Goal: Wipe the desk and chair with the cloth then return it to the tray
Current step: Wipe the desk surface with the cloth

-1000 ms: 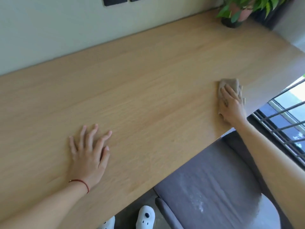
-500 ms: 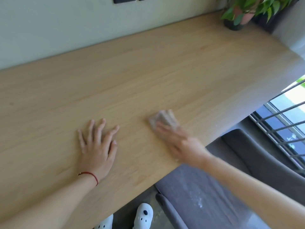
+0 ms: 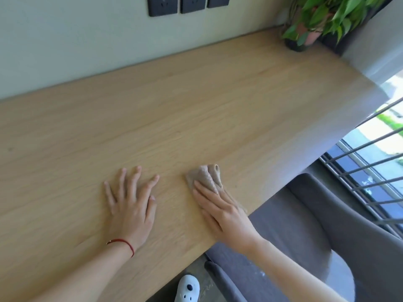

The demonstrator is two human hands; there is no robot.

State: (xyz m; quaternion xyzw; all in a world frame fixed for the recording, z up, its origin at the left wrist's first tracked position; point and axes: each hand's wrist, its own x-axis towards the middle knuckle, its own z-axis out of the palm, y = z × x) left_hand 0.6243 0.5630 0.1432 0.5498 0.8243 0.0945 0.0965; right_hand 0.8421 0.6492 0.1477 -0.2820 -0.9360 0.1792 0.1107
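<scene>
A light wooden desk point(image 3: 196, 110) fills most of the view. A small beige cloth point(image 3: 206, 176) lies bunched on it near the front edge. My right hand point(image 3: 224, 212) presses flat on the cloth's near part, fingers over it. My left hand point(image 3: 130, 201) rests flat on the bare desk to the left of the cloth, fingers spread, a red string at the wrist. A grey upholstered chair point(image 3: 305, 247) stands under the desk's front edge at the right. No tray is in view.
A potted green plant point(image 3: 316, 20) stands at the desk's far right corner. Black wall sockets point(image 3: 187, 4) sit above the desk. A window with metal bars point(image 3: 370, 166) is at the right. A white shoe point(image 3: 187, 288) shows below the desk edge.
My right hand has swept the cloth from the desk's right edge leftward to near my left hand. My left hand has stayed flat on the desk.
</scene>
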